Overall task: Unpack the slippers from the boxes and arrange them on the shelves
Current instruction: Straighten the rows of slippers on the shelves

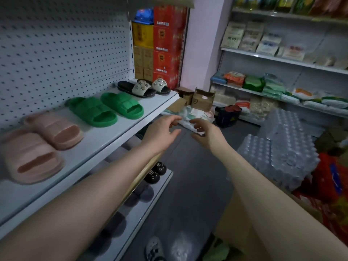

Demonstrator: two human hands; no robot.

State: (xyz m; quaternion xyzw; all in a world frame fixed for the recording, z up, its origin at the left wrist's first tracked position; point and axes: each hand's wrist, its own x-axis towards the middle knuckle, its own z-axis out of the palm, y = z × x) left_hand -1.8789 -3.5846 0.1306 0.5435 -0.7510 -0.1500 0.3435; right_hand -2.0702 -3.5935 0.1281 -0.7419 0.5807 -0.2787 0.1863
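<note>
**Slipper shelf: stock on view**

Hands: my left hand point(161, 132) and right hand point(209, 135) are held out over the aisle floor point(188, 176). They are near each other but apart, fingers loosely spread, and neither holds anything.

Top shelf point(122, 132), left of my left arm, three pairs side by side:
- pink slippers point(37, 146), nearest me, blurred;
- green slippers point(107, 108), in the middle;
- black slippers point(145, 87) with pale studded straps, at the far end.

Lower shelf point(148, 210), partly hidden by my left forearm:
- dark slippers point(156, 172) with small faces on the toes;
- grey slippers point(141, 193) just nearer, then more dark pairs too dim to tell.

Boxes:
- a brown box point(231, 223) low on the right, under my right forearm;
- open boxes point(202, 99) on the floor past the shelf end, resting on pale bags.

Other stock:
- red cartons point(167, 44) stacked behind the shelf;
- wrapped bottle packs point(282, 147) at the right;
- bagged goods point(263, 40) on the far racks.
</note>
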